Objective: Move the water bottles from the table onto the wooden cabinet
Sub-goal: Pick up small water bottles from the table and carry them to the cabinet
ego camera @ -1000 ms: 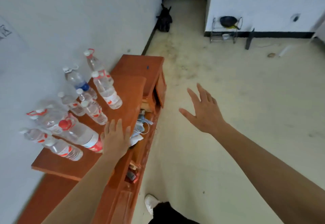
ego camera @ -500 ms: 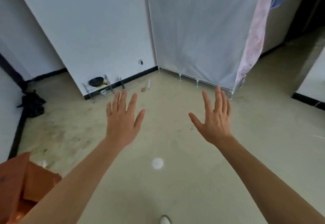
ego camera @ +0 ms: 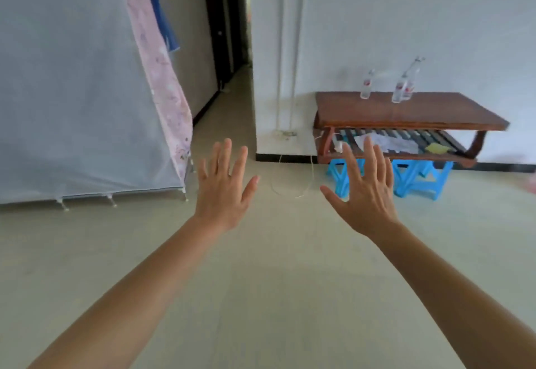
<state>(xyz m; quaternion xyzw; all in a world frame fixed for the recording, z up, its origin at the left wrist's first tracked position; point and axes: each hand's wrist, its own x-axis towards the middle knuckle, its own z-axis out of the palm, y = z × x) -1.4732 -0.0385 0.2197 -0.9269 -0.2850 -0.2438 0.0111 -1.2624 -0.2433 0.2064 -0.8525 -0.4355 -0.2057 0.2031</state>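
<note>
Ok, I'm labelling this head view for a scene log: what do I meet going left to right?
Grey fabric cover → pink cloth → left hand → right hand. The table and its bottles overlap the right hand, so they are left out.

The table (ego camera: 435,113) is reddish-brown wood; the water bottles (ego camera: 366,87) on it are clear with red-and-white labels; the stools (ego camera: 417,177) beneath are bright blue; the wardrobe cover (ego camera: 72,93) is pale grey-blue; the hanging cloth (ego camera: 159,78) is pink, its faint pattern perhaps floral; the floor (ego camera: 275,281) is pale beige; the skirting (ego camera: 284,157) is black.
</note>
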